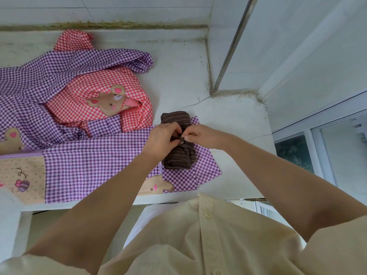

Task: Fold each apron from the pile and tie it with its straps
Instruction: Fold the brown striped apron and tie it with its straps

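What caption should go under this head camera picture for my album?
Left hand and right hand pinch the strap on a folded brown striped apron lying on a purple checked apron.

Probably a home utility corner: tiled wall (139, 8), stained white counter (178, 76), sliding window (337, 147).

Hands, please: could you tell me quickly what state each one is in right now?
Left hand: closed, pinching the strap of the folded brown apron.
Right hand: closed, pinching the same strap.
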Available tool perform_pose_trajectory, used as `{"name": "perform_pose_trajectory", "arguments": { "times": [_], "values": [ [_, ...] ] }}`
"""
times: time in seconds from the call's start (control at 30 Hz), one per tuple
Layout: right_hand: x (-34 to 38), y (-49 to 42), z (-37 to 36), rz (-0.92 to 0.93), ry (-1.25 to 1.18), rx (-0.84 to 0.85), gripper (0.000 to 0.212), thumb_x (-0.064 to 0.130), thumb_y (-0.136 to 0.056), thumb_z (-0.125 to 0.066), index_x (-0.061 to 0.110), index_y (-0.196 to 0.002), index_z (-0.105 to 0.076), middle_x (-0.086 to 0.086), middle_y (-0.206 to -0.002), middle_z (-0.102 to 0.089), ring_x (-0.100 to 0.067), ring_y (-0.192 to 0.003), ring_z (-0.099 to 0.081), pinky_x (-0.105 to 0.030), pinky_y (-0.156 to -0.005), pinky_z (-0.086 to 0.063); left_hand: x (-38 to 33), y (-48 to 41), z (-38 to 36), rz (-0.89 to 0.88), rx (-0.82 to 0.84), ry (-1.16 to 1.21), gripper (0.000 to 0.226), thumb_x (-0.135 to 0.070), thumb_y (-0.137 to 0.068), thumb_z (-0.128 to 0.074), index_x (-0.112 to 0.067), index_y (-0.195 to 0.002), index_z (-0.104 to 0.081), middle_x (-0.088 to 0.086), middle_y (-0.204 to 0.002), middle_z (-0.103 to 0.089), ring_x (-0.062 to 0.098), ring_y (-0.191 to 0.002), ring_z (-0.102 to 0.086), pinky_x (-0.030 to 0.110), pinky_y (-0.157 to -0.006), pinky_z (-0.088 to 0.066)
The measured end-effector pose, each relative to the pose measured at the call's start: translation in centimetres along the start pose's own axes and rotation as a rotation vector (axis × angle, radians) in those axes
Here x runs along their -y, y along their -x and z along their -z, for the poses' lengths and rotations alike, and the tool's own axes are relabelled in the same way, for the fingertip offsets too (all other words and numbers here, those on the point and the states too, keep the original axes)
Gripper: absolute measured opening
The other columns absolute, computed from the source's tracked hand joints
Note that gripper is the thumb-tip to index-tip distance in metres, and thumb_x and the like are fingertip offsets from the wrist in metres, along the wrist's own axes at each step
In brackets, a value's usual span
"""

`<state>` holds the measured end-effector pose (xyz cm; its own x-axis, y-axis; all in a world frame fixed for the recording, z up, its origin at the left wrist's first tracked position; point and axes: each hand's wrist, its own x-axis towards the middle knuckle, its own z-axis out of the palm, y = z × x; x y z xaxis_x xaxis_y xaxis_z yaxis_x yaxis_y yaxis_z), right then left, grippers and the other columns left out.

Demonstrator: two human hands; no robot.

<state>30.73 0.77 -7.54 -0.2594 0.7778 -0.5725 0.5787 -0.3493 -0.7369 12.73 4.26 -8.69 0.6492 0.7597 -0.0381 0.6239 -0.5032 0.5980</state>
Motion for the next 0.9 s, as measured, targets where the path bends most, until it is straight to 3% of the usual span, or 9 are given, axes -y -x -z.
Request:
{"name": "perform_pose_trajectory", "arguments": {
  "times": [0.13, 0.23, 0.33, 0.43, 0.57, 0.73, 0.9],
  "values": [
    [0.3, 0.0, 0.0, -0.015, 0.023, -0.018, 0.014, 0.017, -0.103, -0.046, 0.013, -0.105, -0.059, 0.000, -0.095, -0.057, -0.015, -0.091, -0.053, -0.024, -0.075, -0.042, -0.2, 0.3, -0.1, -0.091, -0.026, 0.086, 0.018, -0.012, -0.081, -0.077, -0.011, -0.094, -0.065, 0.000, -0.097, -0.061, 0.014, -0.085, -0.059, 0.025, -0.077, -0.049],
    [0.3, 0.0, 0.0, -0.008, 0.056, -0.042, 0.022, 0.016, -0.102, -0.047, 0.006, -0.113, -0.062, -0.006, -0.102, -0.059, -0.016, -0.091, -0.053, -0.029, -0.081, -0.043, -0.3, 0.2, -0.4, -0.066, -0.065, 0.146, 0.010, -0.009, -0.079, -0.078, -0.008, -0.082, -0.070, -0.002, -0.090, -0.060, 0.013, -0.081, -0.058, 0.018, -0.077, -0.045],
    [0.3, 0.1, 0.0, 0.026, 0.116, -0.084, 0.021, 0.016, -0.100, -0.052, 0.003, -0.109, -0.065, -0.009, -0.101, -0.062, -0.016, -0.091, -0.055, -0.028, -0.082, -0.043, 0.0, 0.2, -0.5, 0.005, -0.050, 0.182, 0.010, -0.012, -0.078, -0.079, -0.009, -0.080, -0.070, -0.004, -0.086, -0.060, 0.013, -0.078, -0.057, 0.015, -0.074, -0.043],
    [0.1, 0.1, 0.0, 0.056, 0.080, -0.134, 0.016, 0.014, -0.097, -0.057, 0.008, -0.107, -0.067, -0.003, -0.104, -0.066, -0.013, -0.096, -0.060, -0.025, -0.088, -0.047, 0.3, 0.3, -0.3, 0.041, -0.021, 0.235, 0.010, -0.011, -0.080, -0.078, -0.011, -0.078, -0.068, -0.001, -0.086, -0.062, 0.015, -0.078, -0.059, 0.021, -0.074, -0.048],
    [-1.2, 0.6, 0.7, -0.006, 0.032, -0.207, 0.013, 0.012, -0.097, -0.058, 0.011, -0.107, -0.066, 0.003, -0.102, -0.064, -0.013, -0.099, -0.060, -0.027, -0.095, -0.048, 1.7, 1.2, 0.3, 0.123, -0.033, 0.281, 0.022, -0.008, -0.082, -0.076, -0.020, -0.071, -0.061, -0.001, -0.084, -0.061, 0.012, -0.078, -0.059, 0.019, -0.072, -0.049],
    [-1.2, 0.7, 0.8, -0.019, 0.100, -0.245, 0.017, 0.010, -0.097, -0.058, 0.007, -0.111, -0.067, 0.003, -0.101, -0.063, -0.008, -0.091, -0.057, -0.021, -0.087, -0.044, 1.5, 1.2, 0.9, 0.250, -0.035, 0.380, 0.015, -0.012, -0.085, -0.073, -0.019, -0.077, -0.062, -0.003, -0.084, -0.067, 0.003, -0.074, -0.061, 0.012, -0.069, -0.048],
    [-1.2, 0.5, 0.1, -0.045, 0.150, -0.253, 0.016, 0.013, -0.097, -0.058, 0.008, -0.109, -0.067, -0.003, -0.109, -0.066, -0.015, -0.099, -0.060, -0.027, -0.092, -0.047, -0.6, -0.3, 0.5, 0.343, -0.079, 0.394, 0.013, -0.019, -0.087, -0.072, -0.022, -0.079, -0.062, -0.004, -0.081, -0.073, 0.011, -0.078, -0.068, 0.022, -0.073, -0.054]
  ]
}}
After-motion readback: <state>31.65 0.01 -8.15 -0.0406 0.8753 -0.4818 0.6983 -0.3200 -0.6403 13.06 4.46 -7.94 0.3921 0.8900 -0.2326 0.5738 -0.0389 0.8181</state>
